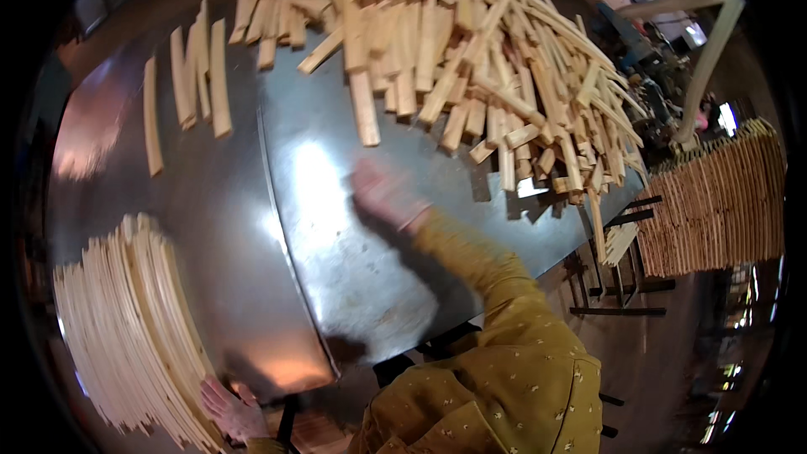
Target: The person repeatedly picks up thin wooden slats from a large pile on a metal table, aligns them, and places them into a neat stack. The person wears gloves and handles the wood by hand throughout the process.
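Mustard-sleeved right hand (385,193) is mid-frame over the bench (336,277), motion-blurred; can't tell whether its fingers are spread or pinched. Left hand (231,410), lower left near the bottom edge, is sharper: flat, thumb standing off from the fingers, fingertips against the right edge of the stack.

Stack (126,328) fills the lower left: long pale wood strips side by side, packed tight, ends slightly uneven at top.

Nearest to the right hand: one wood strip (364,109) just above it, end toward the hand, sticking out of the loose pile. Pile (496,59) runs from top centre to upper right, pieces crossed at all angles, some tipping past the bench's right edge.

Upper left of frame: a few separate strips (197,76), roughly upright in view. Bench top is shiny metal, seam (282,227) running down it left of centre. Far right: tall batch of slats (714,202), beside a black metal frame (622,286).
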### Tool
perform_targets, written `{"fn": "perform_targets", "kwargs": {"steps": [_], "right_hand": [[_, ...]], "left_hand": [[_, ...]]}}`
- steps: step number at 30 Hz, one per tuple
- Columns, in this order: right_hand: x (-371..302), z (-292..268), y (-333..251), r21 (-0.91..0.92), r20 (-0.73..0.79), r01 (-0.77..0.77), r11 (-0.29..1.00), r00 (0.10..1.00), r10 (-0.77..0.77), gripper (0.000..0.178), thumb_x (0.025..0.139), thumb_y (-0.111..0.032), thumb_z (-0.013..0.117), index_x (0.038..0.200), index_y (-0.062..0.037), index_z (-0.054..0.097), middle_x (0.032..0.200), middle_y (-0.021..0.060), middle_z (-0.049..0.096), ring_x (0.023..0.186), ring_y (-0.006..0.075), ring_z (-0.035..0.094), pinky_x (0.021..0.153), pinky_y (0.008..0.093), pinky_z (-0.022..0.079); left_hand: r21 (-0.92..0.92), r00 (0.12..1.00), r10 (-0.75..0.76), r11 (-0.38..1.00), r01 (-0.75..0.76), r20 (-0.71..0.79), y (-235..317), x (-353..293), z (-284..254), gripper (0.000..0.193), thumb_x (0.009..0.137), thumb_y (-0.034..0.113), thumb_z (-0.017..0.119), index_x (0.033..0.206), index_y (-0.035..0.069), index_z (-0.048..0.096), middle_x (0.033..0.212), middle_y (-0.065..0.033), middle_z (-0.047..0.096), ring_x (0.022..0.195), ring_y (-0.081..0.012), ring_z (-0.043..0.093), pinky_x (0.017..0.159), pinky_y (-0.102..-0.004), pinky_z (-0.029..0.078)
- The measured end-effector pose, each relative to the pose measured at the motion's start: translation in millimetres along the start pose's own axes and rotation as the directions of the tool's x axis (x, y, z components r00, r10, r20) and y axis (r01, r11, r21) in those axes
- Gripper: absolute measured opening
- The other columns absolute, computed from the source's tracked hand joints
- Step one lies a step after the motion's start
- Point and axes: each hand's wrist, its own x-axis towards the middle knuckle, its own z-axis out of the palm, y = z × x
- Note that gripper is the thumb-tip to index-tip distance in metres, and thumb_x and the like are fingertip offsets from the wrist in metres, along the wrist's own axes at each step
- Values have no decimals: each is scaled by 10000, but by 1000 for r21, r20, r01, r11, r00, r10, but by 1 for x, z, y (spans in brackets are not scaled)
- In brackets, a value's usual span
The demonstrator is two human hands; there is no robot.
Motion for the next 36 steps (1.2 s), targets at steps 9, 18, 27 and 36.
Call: {"fn": "perform_targets", "kwargs": {"steps": [9,18,27,36], "right_hand": [[-41,-146,364,-417,28,-621,663,721,692,730,823,-491,685,1340,-13,491,1119,202,642,1126,378,590,963,457,459],[-37,-145,330,395,8,-368,842,918,397,815,892,-479,628,1449,70,397,1383,284,501,1334,397,451,1137,479,337],[189,-23,287,70,194,-853,517,520,832,1017,870,-566,626,1580,-22,142,1630,229,186,1497,414,202,1162,500,296],[93,-8,236,168,235,-652,740,755,612,786,862,-275,646,1561,-225,291,1618,163,233,1415,380,349,1093,407,411]], "left_hand": [[-960,954,290,281,-3,82,361,193,-121,727,928,183,612,1534,-35,275,1520,-246,414,1415,-352,409,1172,-385,324],[-694,930,5,666,272,368,616,498,-188,1125,798,612,715,1587,40,155,1556,-217,365,1367,-301,479,1084,-387,420],[-946,915,248,31,322,319,626,453,-125,736,721,186,905,1331,30,523,1030,-115,701,867,-184,672,702,-338,562],[-879,882,208,-141,456,424,614,222,-94,866,774,210,868,1435,-14,355,1155,-130,649,969,-193,647,831,-341,557]]}}
